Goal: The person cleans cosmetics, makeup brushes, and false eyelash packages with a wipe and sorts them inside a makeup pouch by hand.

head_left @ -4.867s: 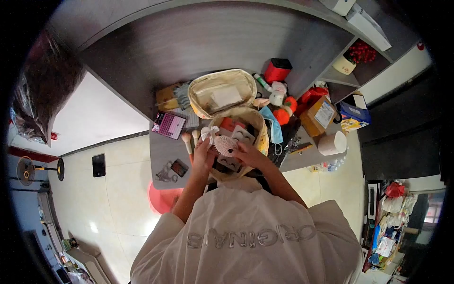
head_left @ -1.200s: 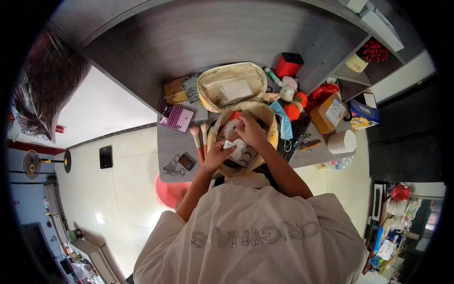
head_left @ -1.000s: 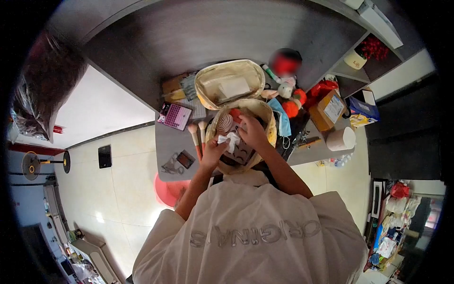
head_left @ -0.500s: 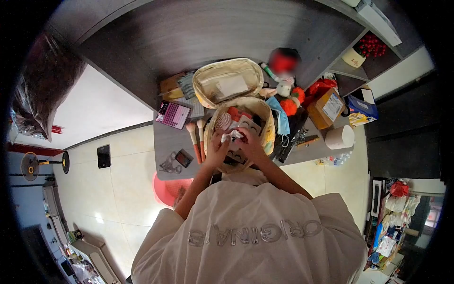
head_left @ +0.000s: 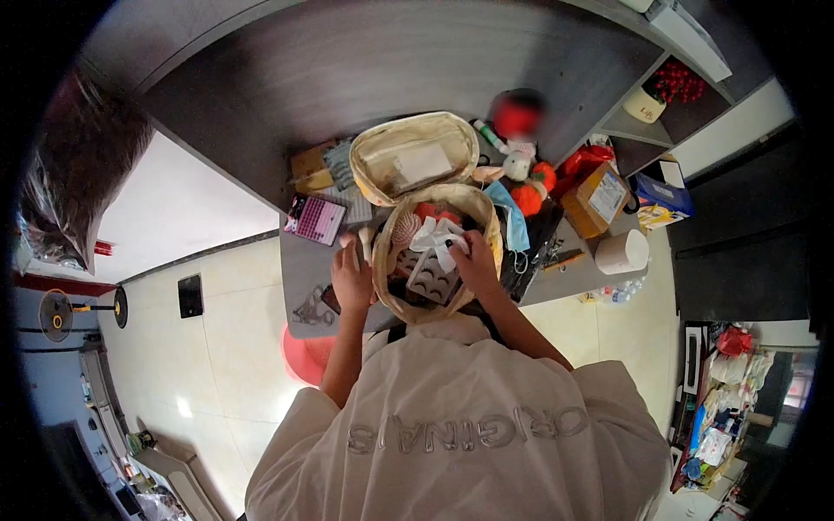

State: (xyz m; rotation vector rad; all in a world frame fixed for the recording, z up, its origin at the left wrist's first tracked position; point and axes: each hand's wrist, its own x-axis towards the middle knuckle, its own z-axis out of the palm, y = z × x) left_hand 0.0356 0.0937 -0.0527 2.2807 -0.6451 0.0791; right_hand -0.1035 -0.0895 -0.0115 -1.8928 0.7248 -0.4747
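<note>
Gathering a limp white cloth at its right edge, the fingers of a person's right hand hold it above the inside of a fabric bag. A dark spot shows at the fingertips; what it is cannot be told. The cloth, perhaps ribbon or tissue, looks light, soft and easily creased, best pinched by a bunched fold rather than a single loose edge. Beneath it in the bag sit a flat case of false eyelashes, likely fragile and better lifted by its rims, and a ribbed pink object by the bag's left wall.

Just left of the bag, the left hand covers the handles of two makeup brushes; whether it grips them cannot be told. They look light and stiff, with soft heads, so the handles offer the surer hold.
</note>
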